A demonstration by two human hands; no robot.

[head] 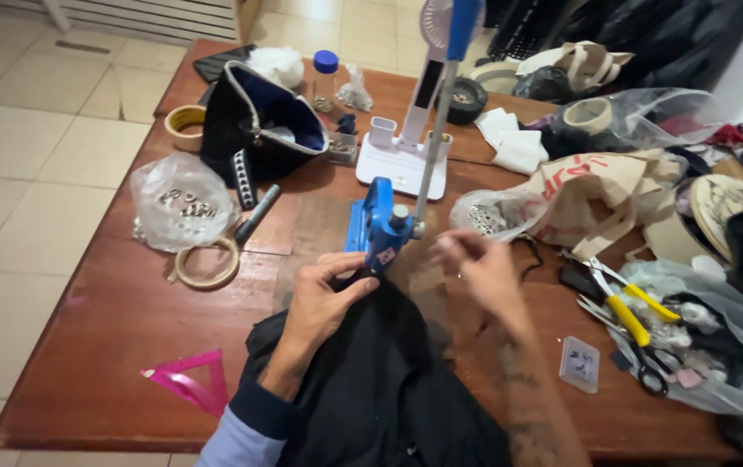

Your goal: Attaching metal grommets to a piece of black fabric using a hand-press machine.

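Head view: left hand (324, 298) pinches black fabric (371, 380) under the blue press (376, 229); right hand (480, 268) blurred, can't tell its grip. Fingertips could easily get caught under the die.

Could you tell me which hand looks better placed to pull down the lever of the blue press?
Probably the right hand: it is free and beside the press lever, while the left hand pins the black fabric under the blue press.

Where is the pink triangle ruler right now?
In the head view, the pink triangle ruler lies flat on the wooden table, near its front edge, left of the left hand's sleeve.
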